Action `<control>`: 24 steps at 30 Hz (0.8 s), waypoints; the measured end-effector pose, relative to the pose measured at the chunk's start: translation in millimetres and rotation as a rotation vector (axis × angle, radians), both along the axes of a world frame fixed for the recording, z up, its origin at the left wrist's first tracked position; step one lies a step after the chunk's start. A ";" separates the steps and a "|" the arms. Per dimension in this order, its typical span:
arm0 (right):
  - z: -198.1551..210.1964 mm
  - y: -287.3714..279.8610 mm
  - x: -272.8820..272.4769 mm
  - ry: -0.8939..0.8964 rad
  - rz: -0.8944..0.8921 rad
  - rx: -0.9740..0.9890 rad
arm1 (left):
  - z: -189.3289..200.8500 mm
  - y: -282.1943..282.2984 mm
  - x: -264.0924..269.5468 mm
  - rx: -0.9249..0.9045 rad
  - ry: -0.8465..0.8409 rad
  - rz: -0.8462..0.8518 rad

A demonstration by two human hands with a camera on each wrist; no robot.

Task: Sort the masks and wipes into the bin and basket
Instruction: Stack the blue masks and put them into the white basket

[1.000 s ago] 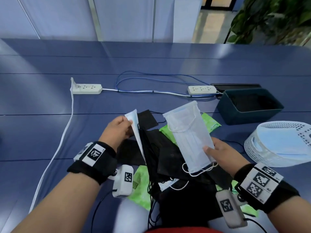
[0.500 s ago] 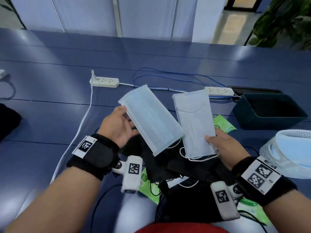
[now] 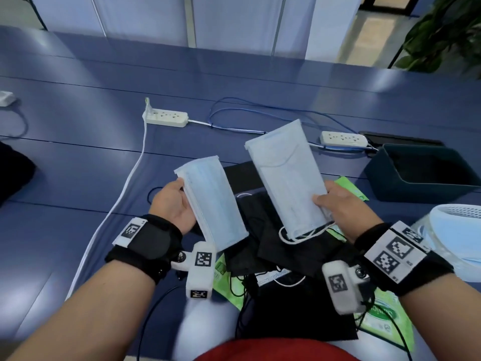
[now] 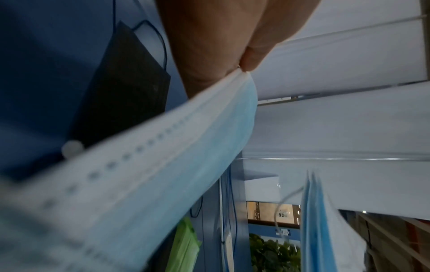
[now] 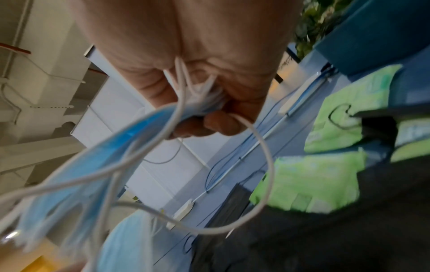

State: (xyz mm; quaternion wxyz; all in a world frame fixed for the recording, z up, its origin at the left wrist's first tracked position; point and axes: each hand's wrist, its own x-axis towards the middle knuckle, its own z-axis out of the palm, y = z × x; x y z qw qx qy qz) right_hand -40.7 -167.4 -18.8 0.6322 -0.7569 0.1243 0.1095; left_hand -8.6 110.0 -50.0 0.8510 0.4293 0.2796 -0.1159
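Blue panelled tabletop (image 3: pixel 78 157), backed by pale wall panels; a leafy plant is seen at 1 o'clock.

Dark teal rectangular plastic bin (image 3: pixel 406 187), set at 3 o'clock on the table, open side up.

White perforated plastic basket (image 3: pixel 454 212), placed at 4 o'clock near the bin; a pale blue mask is lying inside.

Heap of black pleated masks (image 3: pixel 286 243), spread at centre towards 6 o'clock, with green wipe packets (image 3: pixel 385 319) partly covered beneath and beside it.

Two white power strips (image 3: pixel 166 118), laid at 11 and 1 o'clock, joined by white and blue cables.

Light blue pleated face mask (image 3: pixel 213 204), raised above the heap at 9 o'clock, pinched along one edge by the left hand (image 3: pixel 174 204), thumb against fingers.

White-faced pleated mask with white ear loops (image 3: pixel 289 178), raised at 2 o'clock, clamped at its lower end by the right hand (image 3: pixel 338 209); loops are dangling below the fingers (image 5: pixel 209 123).
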 end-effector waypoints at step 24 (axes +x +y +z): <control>-52.7 24.6 -0.2 0.090 0.497 -0.676 | -17.3 -8.5 -8.5 0.141 -0.142 -0.234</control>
